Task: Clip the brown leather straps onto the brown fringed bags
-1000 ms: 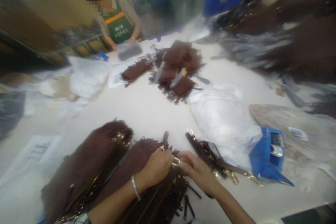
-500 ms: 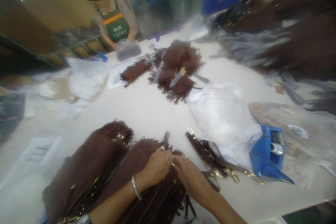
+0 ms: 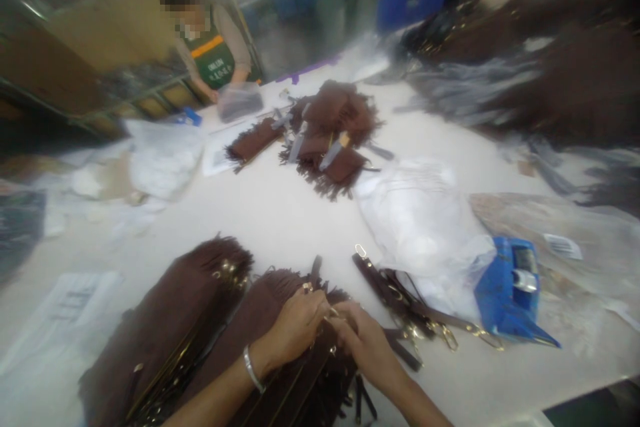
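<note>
A brown fringed suede bag (image 3: 273, 310) lies at the near edge of the white table (image 3: 280, 207). My left hand (image 3: 296, 327) is curled on its top edge, pinching at a small gold metal fitting (image 3: 331, 312). My right hand (image 3: 365, 343) meets it from the right, fingers pinched on the same fitting. A second brown fringed bag (image 3: 185, 310) lies against the first on its left. Brown straps with gold clasps (image 3: 400, 300) lie just right of my hands.
A white plastic bag (image 3: 425, 220) and a blue box (image 3: 510, 290) sit to the right. More brown fringed bags (image 3: 325, 133) are piled mid-table. A person in a green apron (image 3: 213, 57) stands at the far end. Dark bags (image 3: 560, 73) heap at the right.
My right hand has slid left off the straps and closed in against my left hand on the bag's fitting. The view has shifted slightly.
</note>
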Motion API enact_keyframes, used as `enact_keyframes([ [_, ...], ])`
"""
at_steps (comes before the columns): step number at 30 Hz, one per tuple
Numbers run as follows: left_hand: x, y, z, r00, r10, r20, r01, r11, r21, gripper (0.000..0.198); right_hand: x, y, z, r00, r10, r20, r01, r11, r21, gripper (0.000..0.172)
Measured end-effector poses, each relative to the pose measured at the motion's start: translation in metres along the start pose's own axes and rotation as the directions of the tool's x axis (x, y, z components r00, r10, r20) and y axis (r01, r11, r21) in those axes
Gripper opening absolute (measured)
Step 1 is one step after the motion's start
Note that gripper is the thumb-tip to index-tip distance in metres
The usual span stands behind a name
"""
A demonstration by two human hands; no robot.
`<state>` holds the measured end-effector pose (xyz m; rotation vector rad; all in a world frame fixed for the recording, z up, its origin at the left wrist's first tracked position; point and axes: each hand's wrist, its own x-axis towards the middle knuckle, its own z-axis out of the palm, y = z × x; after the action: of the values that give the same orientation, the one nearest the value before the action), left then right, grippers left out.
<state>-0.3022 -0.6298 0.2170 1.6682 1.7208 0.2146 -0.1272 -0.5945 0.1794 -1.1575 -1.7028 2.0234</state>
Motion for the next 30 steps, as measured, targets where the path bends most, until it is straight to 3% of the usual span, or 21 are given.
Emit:
enact_keyframes([
  [2, -0.002, 0.002, -0.002, 1.000, -0.010, -0.005, 0.009, 0.993, -0.120, 0.034, 0.001, -0.001, -0.007, 0.973, 0.161, 0.165, -0.206, 0.929, 0.306, 0.033],
  [4, -0.003, 0.003, -0.004, 1.000, 0.002, -0.013, -0.004, 0.980, -0.201, 0.031, 0.002, 0.000, -0.013, 0.918, 0.193, 0.347, -0.357, 0.785, 0.506, 0.037],
  [6, -0.002, 0.004, -0.004, 1.000, 0.021, -0.013, -0.023, 0.970, -0.244, 0.026, 0.004, 0.002, -0.017, 0.882, 0.199, 0.427, -0.438, 0.681, 0.587, 0.036],
  [8, -0.001, 0.004, -0.004, 0.999, 0.031, -0.007, -0.032, 0.960, -0.278, 0.023, 0.004, 0.002, -0.018, 0.875, 0.213, 0.435, -0.460, 0.645, 0.610, 0.033],
  [13, 0.000, 0.006, -0.004, 0.999, 0.025, -0.020, -0.030, 0.947, -0.321, 0.021, 0.003, -0.002, -0.022, 0.895, 0.197, 0.401, -0.419, 0.681, 0.601, 0.030],
  [20, 0.000, 0.005, -0.002, 0.999, 0.036, -0.012, -0.038, 0.947, -0.318, 0.020, 0.005, -0.006, -0.029, 0.853, 0.232, 0.468, -0.474, 0.720, 0.507, 0.029],
  [25, 0.000, 0.002, -0.007, 0.999, -0.035, 0.016, 0.038, 0.960, -0.278, 0.014, -0.001, -0.008, -0.028, 0.890, 0.249, 0.383, -0.417, 0.783, 0.460, 0.031],
  [30, 0.008, 0.003, -0.013, 0.993, 0.046, 0.108, -0.036, 0.995, -0.088, 0.030, -0.011, 0.012, -0.025, 0.927, 0.275, 0.254, -0.363, 0.825, 0.432, 0.033],
])
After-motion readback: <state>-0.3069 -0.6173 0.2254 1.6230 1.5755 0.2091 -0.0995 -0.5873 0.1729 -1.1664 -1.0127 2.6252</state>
